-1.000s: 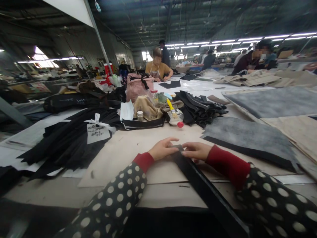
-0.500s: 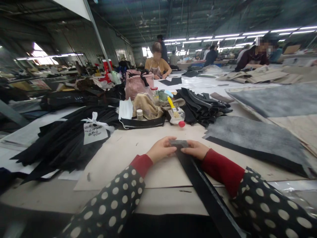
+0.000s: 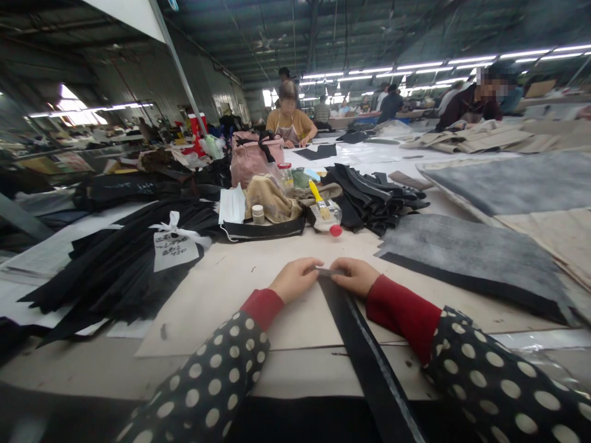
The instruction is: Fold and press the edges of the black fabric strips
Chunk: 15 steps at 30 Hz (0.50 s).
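A long black fabric strip [image 3: 357, 341] runs from the middle of the table down past the near edge, with a whitish line along its length. Its far end shows a narrow grey fold between my two hands. At the left corner of that end, my left hand [image 3: 298, 279] pinches the strip with thumb and fingers. My right hand [image 3: 354, 277] grips the opposite corner, its fingers curled over the edge. The strip's end lies just above a beige board [image 3: 221, 307]; whether it touches the board I cannot tell.
A black fabric stack [image 3: 115, 264] with a paper tag lies left. Ahead are a yellow-handled brush [image 3: 318, 198], a red-capped bottle [image 3: 330, 216], a small jar [image 3: 258, 214] and black cut pieces [image 3: 369, 194]. Grey-faced panels [image 3: 471, 252] lie right. A co-worker [image 3: 290, 120] sits opposite.
The grey flap at the strip's end has narrowed to a thin fold. My right hand has shifted slightly left, and the hands are a little closer together.
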{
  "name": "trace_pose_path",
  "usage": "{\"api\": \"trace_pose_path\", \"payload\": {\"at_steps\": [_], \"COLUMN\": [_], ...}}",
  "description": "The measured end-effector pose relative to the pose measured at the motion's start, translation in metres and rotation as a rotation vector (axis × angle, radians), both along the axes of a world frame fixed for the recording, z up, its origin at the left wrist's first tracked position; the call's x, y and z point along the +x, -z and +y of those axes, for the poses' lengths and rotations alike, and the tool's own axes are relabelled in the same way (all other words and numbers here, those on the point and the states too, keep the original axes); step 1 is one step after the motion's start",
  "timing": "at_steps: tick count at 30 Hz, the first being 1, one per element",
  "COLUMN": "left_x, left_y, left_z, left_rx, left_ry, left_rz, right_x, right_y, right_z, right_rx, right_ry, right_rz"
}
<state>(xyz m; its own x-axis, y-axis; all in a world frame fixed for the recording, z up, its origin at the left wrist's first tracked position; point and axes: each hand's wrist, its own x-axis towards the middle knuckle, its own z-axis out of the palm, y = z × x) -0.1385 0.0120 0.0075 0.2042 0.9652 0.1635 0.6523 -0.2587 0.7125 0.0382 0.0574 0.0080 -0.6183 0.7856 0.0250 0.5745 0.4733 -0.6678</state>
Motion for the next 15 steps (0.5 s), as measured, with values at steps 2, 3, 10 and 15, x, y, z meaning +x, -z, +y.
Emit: {"api": "trace_pose_path", "payload": {"at_steps": [2, 3, 10, 15], "left_x": [-0.0007, -0.0004, 0.0035, 0.0019], "left_y": [0.0006, 0.001, 0.0036, 0.0042], "left_z": [0.0009, 0.0011, 0.001, 0.0019], "left_rx": [0.09, 0.116, 0.17, 0.191], "left_ry": [0.006, 0.012, -0.02, 0.013], "left_rz": [0.121, 0.158, 0.21, 0.22], "right_x": [0.0003, 0.0007, 0.0038, 0.0033], "right_y": [0.0003, 0.0008, 0.0063, 0.0095], "right_z": [0.0017, 0.0031, 0.0092, 0.0091], "right_rx": [0.129, 0.174, 0.224, 0.232], "right_ry": [-0.058, -0.091, -0.122, -0.107], "right_rz": [-0.044, -0.046, -0.002, 0.008]}}
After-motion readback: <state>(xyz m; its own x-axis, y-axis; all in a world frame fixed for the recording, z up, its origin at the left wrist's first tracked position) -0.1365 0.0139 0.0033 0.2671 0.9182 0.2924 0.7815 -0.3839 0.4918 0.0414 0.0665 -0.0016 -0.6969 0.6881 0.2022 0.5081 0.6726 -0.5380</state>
